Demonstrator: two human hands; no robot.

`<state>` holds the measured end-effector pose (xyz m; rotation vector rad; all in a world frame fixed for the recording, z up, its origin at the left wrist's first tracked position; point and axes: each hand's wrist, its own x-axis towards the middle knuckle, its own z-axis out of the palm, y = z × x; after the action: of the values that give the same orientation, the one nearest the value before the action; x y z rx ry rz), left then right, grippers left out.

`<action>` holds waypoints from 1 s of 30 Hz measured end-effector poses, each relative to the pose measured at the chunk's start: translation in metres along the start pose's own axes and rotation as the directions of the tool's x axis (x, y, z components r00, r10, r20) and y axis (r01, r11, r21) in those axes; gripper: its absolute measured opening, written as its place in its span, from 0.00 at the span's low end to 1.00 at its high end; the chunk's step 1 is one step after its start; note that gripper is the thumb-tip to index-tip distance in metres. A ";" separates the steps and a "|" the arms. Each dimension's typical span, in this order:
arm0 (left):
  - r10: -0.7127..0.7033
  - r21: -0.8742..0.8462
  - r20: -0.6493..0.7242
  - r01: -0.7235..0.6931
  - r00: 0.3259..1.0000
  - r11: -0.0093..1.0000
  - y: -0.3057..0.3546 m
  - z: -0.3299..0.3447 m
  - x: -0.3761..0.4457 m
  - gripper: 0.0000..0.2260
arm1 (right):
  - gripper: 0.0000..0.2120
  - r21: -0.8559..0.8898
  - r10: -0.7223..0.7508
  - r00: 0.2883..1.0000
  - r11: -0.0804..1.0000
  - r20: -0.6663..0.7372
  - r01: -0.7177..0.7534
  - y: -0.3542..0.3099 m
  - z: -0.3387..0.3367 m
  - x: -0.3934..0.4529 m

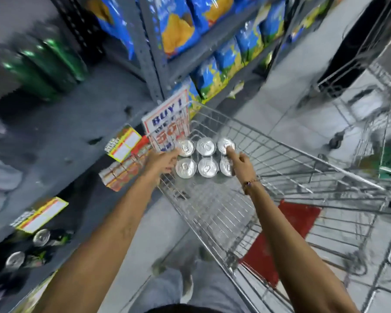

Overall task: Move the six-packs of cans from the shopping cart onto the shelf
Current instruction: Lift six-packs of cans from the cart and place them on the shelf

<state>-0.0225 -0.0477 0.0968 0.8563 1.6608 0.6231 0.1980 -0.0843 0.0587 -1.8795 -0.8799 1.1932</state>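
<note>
A six-pack of silver-topped cans [205,158] sits at the far end of the wire shopping cart [280,159]. My left hand [164,161] presses against the pack's left side, its fingers hidden beside the cans. My right hand [239,162] wraps the pack's right side, with the index finger lying on top of the far right can. The dark grey shelf [66,136] runs along the left, and its middle board is bare near the cart. Whether the pack rests on the cart floor or is lifted is unclear.
A "BUY 1" sign [167,125] and yellow price tags [124,143] hang off the shelf edge next to the pack. Green bottles [45,62] stand on the shelf's back left. Loose cans [41,237] lie on the lower shelf. Blue snack bags [212,53] fill the racks ahead. A second cart [375,123] stands to the right.
</note>
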 end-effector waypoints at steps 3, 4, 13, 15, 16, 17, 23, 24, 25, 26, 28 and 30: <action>0.049 -0.188 -0.082 -0.064 0.995 0.980 0.032 -0.050 -0.032 0.11 | 0.23 -0.004 -0.162 0.986 0.987 0.044 0.162 -0.063 0.020 -0.014; 0.058 -0.219 -0.109 -0.080 0.992 0.972 0.040 -0.068 -0.042 0.12 | 0.23 0.010 -0.211 0.975 0.977 0.065 0.211 -0.083 0.028 -0.019; 0.210 -0.226 -0.418 -0.325 0.884 0.919 0.070 -0.217 -0.085 0.17 | 0.22 0.013 -0.417 0.879 0.905 0.231 0.426 -0.224 0.138 -0.056; 0.196 -0.240 -0.448 -0.328 0.873 0.914 0.069 -0.240 -0.084 0.16 | 0.23 0.000 -0.436 0.859 0.892 0.269 0.452 -0.247 0.164 -0.058; 0.182 -0.245 -0.463 -0.323 0.867 0.914 0.068 -0.249 -0.082 0.16 | 0.23 -0.013 -0.441 0.849 0.886 0.291 0.464 -0.257 0.176 -0.058; 0.168 -0.255 -0.479 -0.320 0.862 0.913 0.066 -0.256 -0.079 0.16 | 0.23 -0.033 -0.436 0.843 0.883 0.313 0.469 -0.265 0.188 -0.058; 0.068 -0.332 -0.537 -0.284 0.841 0.900 0.054 -0.274 -0.048 0.15 | 0.19 -0.064 -0.389 0.828 0.891 0.404 0.450 -0.289 0.246 -0.036; 0.051 -0.342 -0.551 -0.281 0.833 0.897 0.054 -0.274 -0.043 0.14 | 0.22 -0.075 -0.377 0.821 0.891 0.428 0.448 -0.291 0.253 -0.030; 0.033 -0.353 -0.563 -0.276 0.826 0.894 0.054 -0.274 -0.038 0.14 | 0.25 -0.091 -0.367 0.815 0.889 0.448 0.450 -0.293 0.259 -0.025; 0.014 -0.362 -0.574 -0.270 0.818 0.892 0.054 -0.274 -0.033 0.13 | 0.23 -0.101 -0.358 0.806 0.886 0.472 0.452 -0.295 0.264 -0.019; -0.012 -0.370 -0.587 -0.255 0.809 0.893 0.053 -0.274 -0.024 0.12 | 0.19 -0.134 -0.332 0.795 0.881 0.509 0.454 -0.298 0.273 -0.007; -0.034 -0.378 -0.596 -0.243 0.802 0.893 0.051 -0.272 -0.016 0.13 | 0.20 -0.173 -0.311 0.790 0.871 0.528 0.459 -0.298 0.280 0.004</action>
<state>-0.2730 -0.0219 0.2138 0.4347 1.9074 1.4022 -0.1092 0.1282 0.2263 -1.5042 -1.7219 1.3401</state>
